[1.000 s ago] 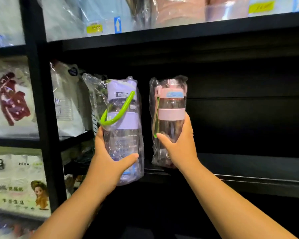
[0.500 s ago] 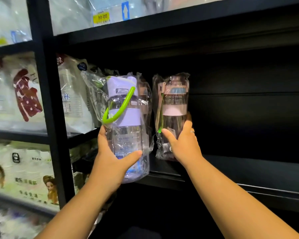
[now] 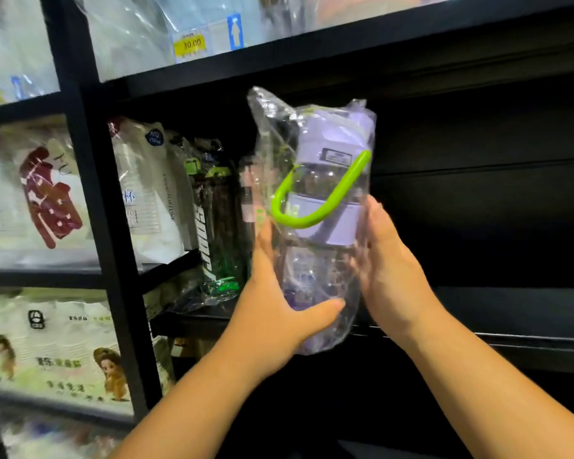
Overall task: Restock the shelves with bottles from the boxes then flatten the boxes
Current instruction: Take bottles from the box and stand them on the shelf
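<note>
Purple-lidded bottle (image 3: 325, 207), clear body, sealed in a crinkled clear wrap (image 3: 269, 120), green strap (image 3: 315, 207) looped across its front. It is held in the air just in front of the black shelf (image 3: 527, 346), top tilted slightly right, base hanging lower than the shelf's front edge and not resting on it.

Left hand (image 3: 275, 316) grips the lower body from the left, thumb laid across the front and fingers going up the far side; grip clamped on the bottle. Right hand (image 3: 391, 273) is against the right side, thumb pointing up along the wrap, fingers curled behind and seen blurred through the clear plastic; grip also clamped on the bottle.

Just left of it on the same shelf stands a wrapped dark sports bottle (image 3: 219, 226) with a green cap and white lettering. Further left, past it, white packets (image 3: 146, 200) lean on a black upright (image 3: 90, 193). The shelf above carries a yellow price tag (image 3: 191, 44) reading 30.00 beside a blue arrow label (image 3: 235, 31). Lower left, packs printed with a cartoon girl (image 3: 111, 369).
</note>
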`<state>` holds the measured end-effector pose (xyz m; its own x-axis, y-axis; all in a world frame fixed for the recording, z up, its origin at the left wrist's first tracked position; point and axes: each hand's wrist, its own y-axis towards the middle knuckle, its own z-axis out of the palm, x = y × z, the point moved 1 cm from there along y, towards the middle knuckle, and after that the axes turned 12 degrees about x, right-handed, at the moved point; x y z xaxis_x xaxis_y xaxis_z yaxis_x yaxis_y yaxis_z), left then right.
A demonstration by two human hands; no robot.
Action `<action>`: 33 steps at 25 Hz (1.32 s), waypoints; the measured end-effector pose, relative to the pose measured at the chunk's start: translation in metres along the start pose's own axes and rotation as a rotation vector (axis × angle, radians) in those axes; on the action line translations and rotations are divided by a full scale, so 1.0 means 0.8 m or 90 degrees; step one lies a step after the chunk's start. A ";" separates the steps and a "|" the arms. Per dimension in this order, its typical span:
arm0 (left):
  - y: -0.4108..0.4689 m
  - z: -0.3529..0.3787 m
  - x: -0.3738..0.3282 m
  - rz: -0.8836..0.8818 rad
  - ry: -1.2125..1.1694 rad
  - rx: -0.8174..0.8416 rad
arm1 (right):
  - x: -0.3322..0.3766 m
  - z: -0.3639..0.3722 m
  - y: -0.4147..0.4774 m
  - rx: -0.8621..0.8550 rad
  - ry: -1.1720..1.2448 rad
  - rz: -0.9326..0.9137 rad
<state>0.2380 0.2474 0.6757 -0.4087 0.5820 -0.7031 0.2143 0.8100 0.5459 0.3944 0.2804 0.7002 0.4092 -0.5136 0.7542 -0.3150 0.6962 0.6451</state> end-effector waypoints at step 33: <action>0.041 0.110 0.066 0.081 0.615 -0.038 | -0.026 -0.118 0.009 -0.279 -0.801 0.257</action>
<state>0.3016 0.3114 0.6165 -0.9425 0.3332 0.0253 0.2730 0.7243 0.6332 0.4642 0.3433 0.6779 -0.7551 -0.1797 0.6305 0.1612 0.8813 0.4442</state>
